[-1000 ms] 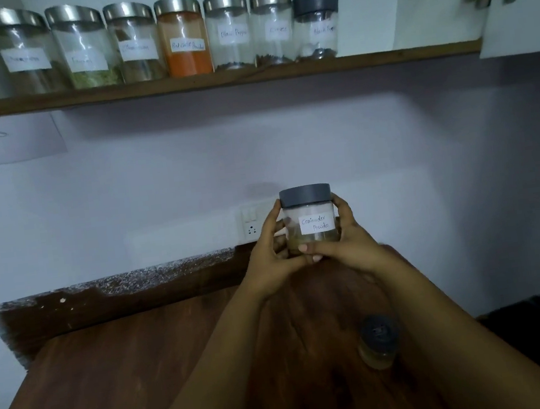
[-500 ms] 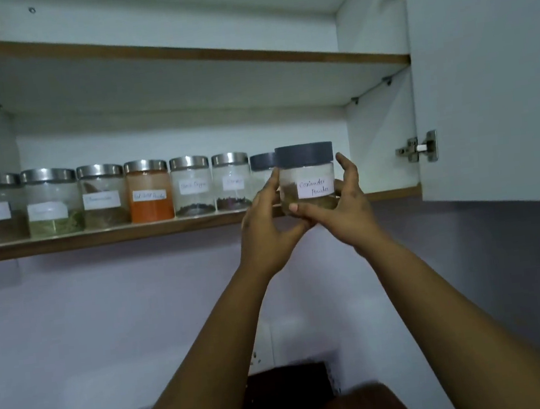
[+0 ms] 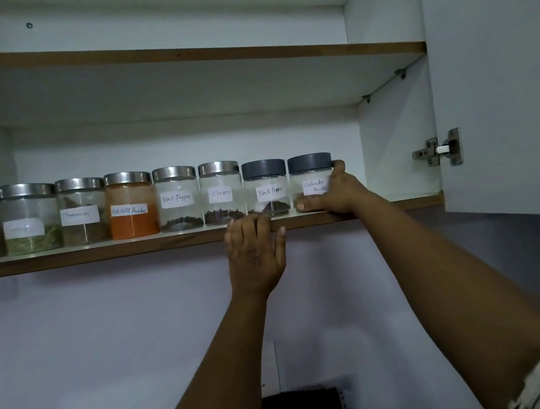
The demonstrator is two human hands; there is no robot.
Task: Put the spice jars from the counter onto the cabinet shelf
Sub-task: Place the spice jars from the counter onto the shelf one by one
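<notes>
While the left hand (image 3: 255, 253) rests open-fingered on the shelf (image 3: 99, 252) edge, the right hand (image 3: 336, 190) grips the coriander jar (image 3: 309, 179) — standing upright, rightmost in the row.

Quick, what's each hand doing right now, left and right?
Left hand: open, fingers resting on the brown wooden shelf edge, holding nothing.
Right hand: wrapped around the grey-lidded glass coriander powder jar standing on the shelf.
</notes>
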